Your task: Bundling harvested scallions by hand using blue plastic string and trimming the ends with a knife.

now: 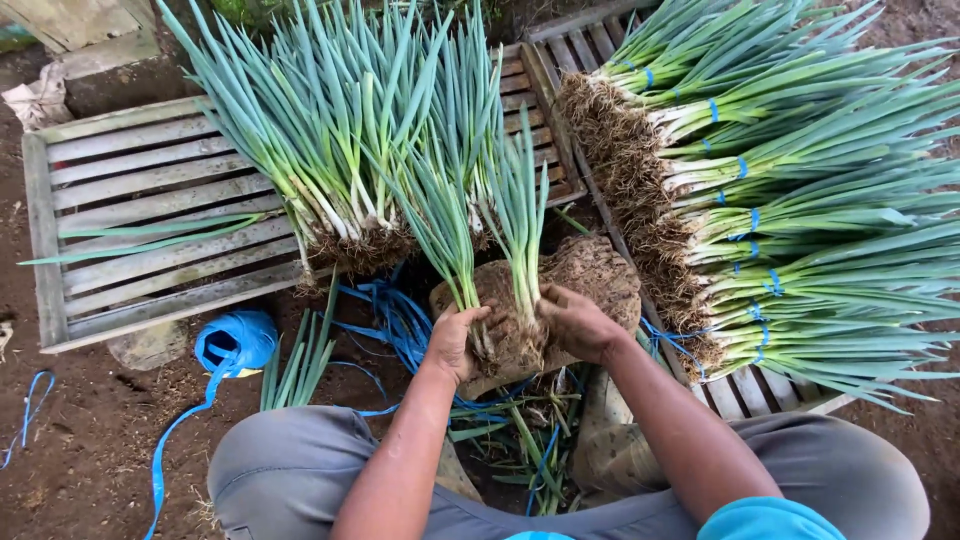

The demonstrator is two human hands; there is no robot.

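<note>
A clump of green onions (505, 290) is held upright at centre frame, roots down on a round wood block (590, 275), leaves fanning toward 12 o'clock. The left hand (455, 340) is wrapped round the rooty base from the 9 o'clock side, fingers (478, 313) curled narrow and closed on the stalks. The right hand (575, 322) is pressed on from 3 o'clock, fingers bent round the same base; both are touching soil and roots.

Room is tight. At 10–12 o'clock, a loose pile of untied onions (340, 130) is laid on a slatted wood pallet (130, 200), its near edge just beside the block. At 2–4 o'clock, tied bundles w/ blue bands (790, 190) are stacked on a second pallet (745, 395), roots facing the hands, edge close to the right forearm. Open dirt floor (70, 440) is seen only at 7–9 o'clock, where a blue twine roll (235, 340) sits, w/ loose twine strands (395, 320) trailing under the left wrist. Grey-trousered knees (290, 470) close off 6 o'clock.
</note>
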